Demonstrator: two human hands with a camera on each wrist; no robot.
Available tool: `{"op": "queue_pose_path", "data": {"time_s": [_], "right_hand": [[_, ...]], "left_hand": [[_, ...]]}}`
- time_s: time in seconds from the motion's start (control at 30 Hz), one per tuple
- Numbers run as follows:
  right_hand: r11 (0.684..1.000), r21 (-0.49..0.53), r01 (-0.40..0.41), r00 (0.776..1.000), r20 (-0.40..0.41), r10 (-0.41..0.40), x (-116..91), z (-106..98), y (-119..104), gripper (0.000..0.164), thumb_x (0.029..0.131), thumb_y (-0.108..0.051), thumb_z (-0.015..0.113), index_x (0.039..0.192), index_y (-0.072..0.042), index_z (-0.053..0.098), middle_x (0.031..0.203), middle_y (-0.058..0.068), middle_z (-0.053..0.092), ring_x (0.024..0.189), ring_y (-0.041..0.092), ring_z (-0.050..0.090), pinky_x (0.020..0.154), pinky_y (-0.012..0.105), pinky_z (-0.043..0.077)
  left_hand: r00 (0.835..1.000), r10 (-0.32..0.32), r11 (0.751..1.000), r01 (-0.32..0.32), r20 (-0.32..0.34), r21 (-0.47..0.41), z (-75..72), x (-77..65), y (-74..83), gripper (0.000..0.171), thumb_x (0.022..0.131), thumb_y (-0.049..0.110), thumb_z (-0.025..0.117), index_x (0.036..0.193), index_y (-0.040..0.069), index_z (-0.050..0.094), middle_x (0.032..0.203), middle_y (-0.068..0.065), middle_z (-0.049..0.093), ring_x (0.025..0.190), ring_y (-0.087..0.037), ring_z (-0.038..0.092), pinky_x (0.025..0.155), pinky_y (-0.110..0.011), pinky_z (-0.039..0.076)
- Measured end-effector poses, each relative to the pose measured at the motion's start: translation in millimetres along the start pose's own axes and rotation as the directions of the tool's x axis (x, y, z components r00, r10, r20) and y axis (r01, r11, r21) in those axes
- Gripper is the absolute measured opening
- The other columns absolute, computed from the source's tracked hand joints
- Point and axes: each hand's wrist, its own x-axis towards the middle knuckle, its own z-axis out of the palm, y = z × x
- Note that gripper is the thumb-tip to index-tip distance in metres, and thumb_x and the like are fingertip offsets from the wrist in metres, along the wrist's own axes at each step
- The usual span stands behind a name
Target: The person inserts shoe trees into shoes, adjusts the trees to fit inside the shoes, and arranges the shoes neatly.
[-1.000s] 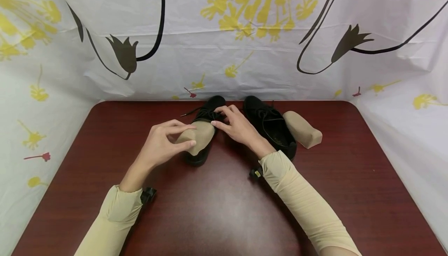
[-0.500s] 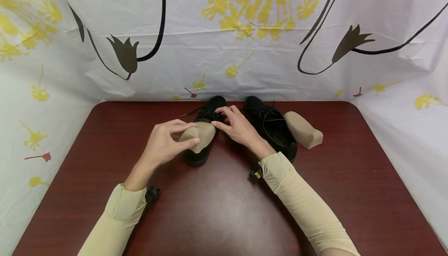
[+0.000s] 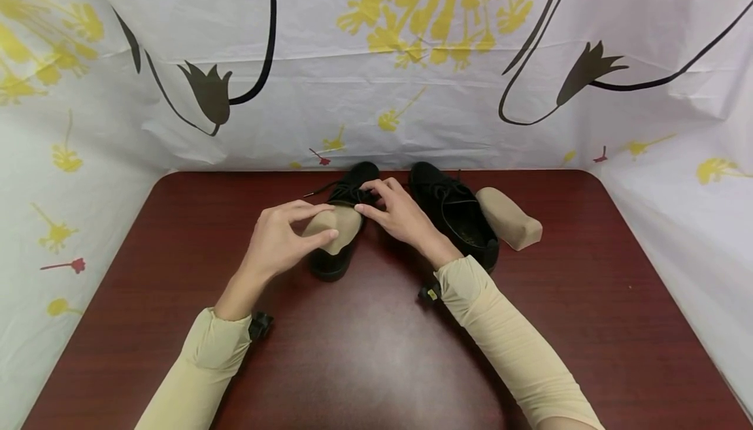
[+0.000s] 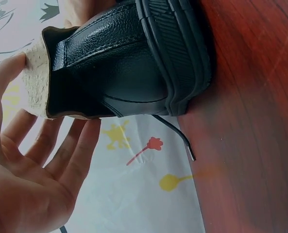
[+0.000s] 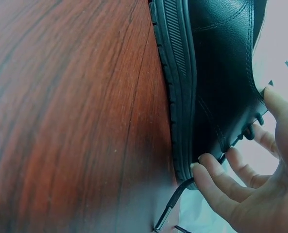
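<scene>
A black lace-up shoe [image 3: 331, 268] lies toe-away at the back of the table, with a beige molded shoe insert [image 3: 347, 224] partly inside its opening. My left hand [image 3: 273, 237] holds the insert at its near end, thumb on one side and fingers on the other. In the left wrist view the insert's pale, textured surface [image 4: 35, 80] stands out of the shoe opening. My right hand [image 3: 400, 214] grips the same shoe by its side and laces. The right wrist view has the thumb near the collar and fingertips against the shoe's upper [image 5: 219, 82]. The insert's front end is hidden.
A second black shoe [image 3: 435, 198] stands right of the first, its opening visible. Beside it lies another beige insert [image 3: 507, 217]. A loose lace [image 4: 177, 133] trails off the first shoe. Behind the dark red table [image 3: 376, 351] hangs a patterned white cloth [image 3: 376, 90].
My left hand has moved slightly right and forward with the insert, which has shifted a little toward the shoe's toe. The right hand has stayed on the shoe.
</scene>
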Motion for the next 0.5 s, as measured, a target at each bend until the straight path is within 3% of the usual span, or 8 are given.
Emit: {"op": "queue_pose_path", "data": {"time_s": [0.13,0.5], "right_hand": [[1.000,0.001,-0.005,1.000,-0.003,0.005,0,0,0,0.048,0.098,-0.048,0.058,0.138,-0.022,0.054,0.124,0.010,0.049,0.109,0.030,0.059,0.091,0.043,0.050],[1.000,0.002,-0.006,1.000,-0.002,0.006,0,-1,1,0.048,0.098,-0.049,0.057,0.138,-0.022,0.054,0.124,0.010,0.049,0.108,0.029,0.059,0.091,0.042,0.050]], "left_hand": [[1.000,-0.008,1.000,0.009,-0.016,0.020,2.0,1.7,0.3,0.036,0.076,0.036,0.087,0.110,0.027,0.079,0.097,0.013,0.073,0.075,-0.007,0.059,0.062,-0.028,0.042],[0.996,-0.050,0.996,0.055,-0.071,0.064,13.8,3.8,-1.2,0.041,0.075,0.041,0.087,0.111,0.024,0.079,0.094,0.010,0.072,0.068,-0.006,0.057,0.059,-0.029,0.045]]}}
